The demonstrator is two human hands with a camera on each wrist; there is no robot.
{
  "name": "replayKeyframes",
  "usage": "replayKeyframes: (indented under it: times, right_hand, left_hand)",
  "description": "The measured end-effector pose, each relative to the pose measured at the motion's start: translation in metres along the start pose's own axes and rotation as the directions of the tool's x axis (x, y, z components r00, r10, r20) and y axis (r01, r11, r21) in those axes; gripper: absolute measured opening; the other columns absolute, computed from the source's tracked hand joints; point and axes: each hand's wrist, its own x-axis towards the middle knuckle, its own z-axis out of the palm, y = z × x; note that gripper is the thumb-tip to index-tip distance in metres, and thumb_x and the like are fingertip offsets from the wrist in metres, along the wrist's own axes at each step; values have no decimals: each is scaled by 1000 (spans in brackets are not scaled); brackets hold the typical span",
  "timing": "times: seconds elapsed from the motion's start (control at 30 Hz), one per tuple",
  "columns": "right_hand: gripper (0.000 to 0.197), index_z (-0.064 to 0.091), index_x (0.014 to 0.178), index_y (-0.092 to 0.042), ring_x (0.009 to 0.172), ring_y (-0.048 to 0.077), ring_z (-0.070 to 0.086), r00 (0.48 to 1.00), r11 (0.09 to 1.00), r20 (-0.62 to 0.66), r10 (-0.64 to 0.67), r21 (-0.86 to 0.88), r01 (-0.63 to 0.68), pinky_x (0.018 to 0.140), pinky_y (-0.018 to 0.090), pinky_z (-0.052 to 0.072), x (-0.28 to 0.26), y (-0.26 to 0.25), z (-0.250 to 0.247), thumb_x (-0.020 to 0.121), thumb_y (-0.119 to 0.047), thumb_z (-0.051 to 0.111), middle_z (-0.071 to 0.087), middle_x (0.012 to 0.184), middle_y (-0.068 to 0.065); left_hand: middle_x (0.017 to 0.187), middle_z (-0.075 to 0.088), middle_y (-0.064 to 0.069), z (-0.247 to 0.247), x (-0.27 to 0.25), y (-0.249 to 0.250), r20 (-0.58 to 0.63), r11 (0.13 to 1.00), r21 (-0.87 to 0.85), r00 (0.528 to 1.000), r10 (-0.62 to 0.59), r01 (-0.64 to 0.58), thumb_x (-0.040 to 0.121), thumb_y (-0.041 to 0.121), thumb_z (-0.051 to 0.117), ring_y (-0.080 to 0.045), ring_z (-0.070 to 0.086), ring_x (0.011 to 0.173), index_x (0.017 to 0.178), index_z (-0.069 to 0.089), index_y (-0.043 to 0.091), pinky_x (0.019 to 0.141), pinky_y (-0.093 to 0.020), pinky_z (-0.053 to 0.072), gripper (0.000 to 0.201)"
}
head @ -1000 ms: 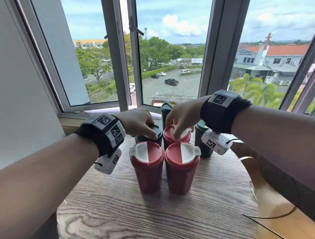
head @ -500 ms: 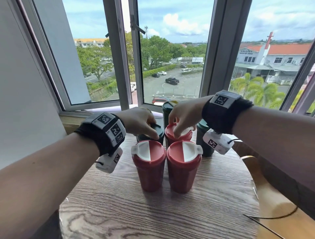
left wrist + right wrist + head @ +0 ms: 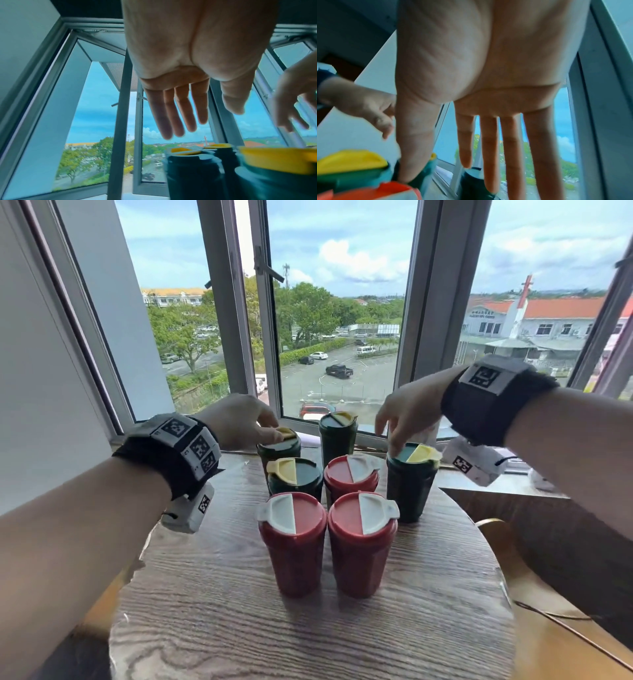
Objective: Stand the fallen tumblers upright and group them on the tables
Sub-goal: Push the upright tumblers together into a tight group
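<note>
now upright tumblers (image 3: 359, 542) mid-table (image 3: 308, 638), hands open above

The right hand (image 3: 488, 67) spreads straight fingers (image 3: 489, 155) above a yellow-lidded green tumbler (image 3: 351, 170).

Seven tumblers (image 3: 359, 542) stand upright, clustered on the table (image 3: 308, 638) before the window (image 3: 335, 337).

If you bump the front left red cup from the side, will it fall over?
Probably, if hit near the top: the front left red tumbler is tall and narrows toward its base. A low nudge would likelier slide it on the wooden table. The neighbouring red tumbler may stop a rightward fall.
</note>
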Motion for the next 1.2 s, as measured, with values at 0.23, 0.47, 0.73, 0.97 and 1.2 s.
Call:
replayKeyframes:
  times: [0.23, 0.47, 0.73, 0.97, 1.2]
  right_hand:
    - [60, 76, 114, -17, 77, 16, 70, 990, 986, 39, 133, -106, -128, 54, 27, 55, 9, 20, 37, 80, -66, 79, 75, 110, 5]
    - [66, 74, 122, -20, 83, 20, 80, 999, 993, -2, 35, 111, -34, 80, 42, 69, 21, 36, 37, 70, -57, 91, 76, 109, 1]
    - [76, 63, 143, -35, 115, 22, 70, 991, 984, -73, -113, 127, 121, 101, 47, 60, 45, 22, 26, 72, -51, 87, 65, 137, -6]
    - [64, 63, 143, -32, 111, 19, 73, 997, 941, -21, -68, 330, 71, 102, 46, 60, 61, 40, 25, 84, -45, 81, 69, 132, -3]
    - [28, 79, 107, -10, 87, 27, 84, 993, 870, 44, 111, 478, -119, 99, 50, 62, 68, 39, 38, 97, -35, 75, 86, 85, 6]
  left_hand:
    - [145, 54, -5, 21, 28, -16, 197, 976, 154, 963, -185, 156, 76, 77, 59, -28, 51, 128, 150, 43, 26, 108, -45, 41, 91]
    - [143, 50, -11, 29, 43, -5, 116, 963, 134, 962, -248, 233, 84, 66, 62, -29, 50, 126, 147, 46, 16, 105, -40, 41, 83]
    - [127, 59, -9, 31, 53, -6, 84, 954, 69, 951, -297, 292, 76, 70, 68, -23, 64, 93, 131, 59, 21, 79, -33, 52, 74]
    - [95, 74, -17, 25, 67, -21, 161, 932, -88, 928, -335, 352, 83, 49, 74, -32, 76, 70, 108, 67, 2, 69, -46, 64, 54]
    - [94, 72, -23, 23, 73, -31, 327, 883, -217, 883, -337, 417, 88, 41, 72, -34, 76, 71, 112, 65, 5, 51, -34, 59, 43]
